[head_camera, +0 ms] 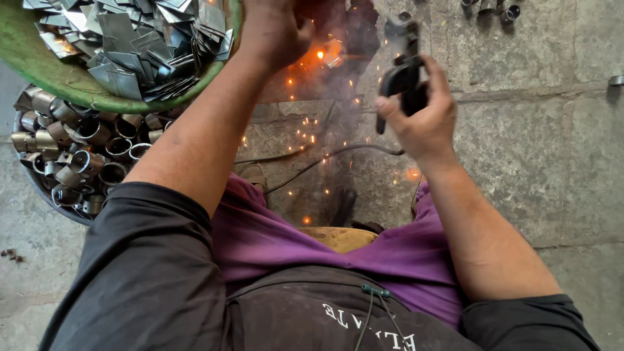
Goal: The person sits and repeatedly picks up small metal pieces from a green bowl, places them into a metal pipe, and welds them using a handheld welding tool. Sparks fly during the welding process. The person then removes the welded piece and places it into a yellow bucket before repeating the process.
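My right hand (pixel 419 117) grips a black welding electrode holder (pixel 403 71), raised above the stone floor. Orange sparks and smoke (pixel 318 58) fly from a bright point between my hands. My left hand (pixel 276 29) is closed at the top of the view, right beside the sparks; what it holds is hidden by its own fingers and the glare. A dark cable (pixel 325 156) runs across the floor below the sparks toward my right hand.
A green basin (pixel 58 78) full of cut metal strips sits at upper left. Beneath it a dark tub (pixel 39 188) holds several short metal tube rings. A few more rings (pixel 494 10) lie at the top right on the stone floor.
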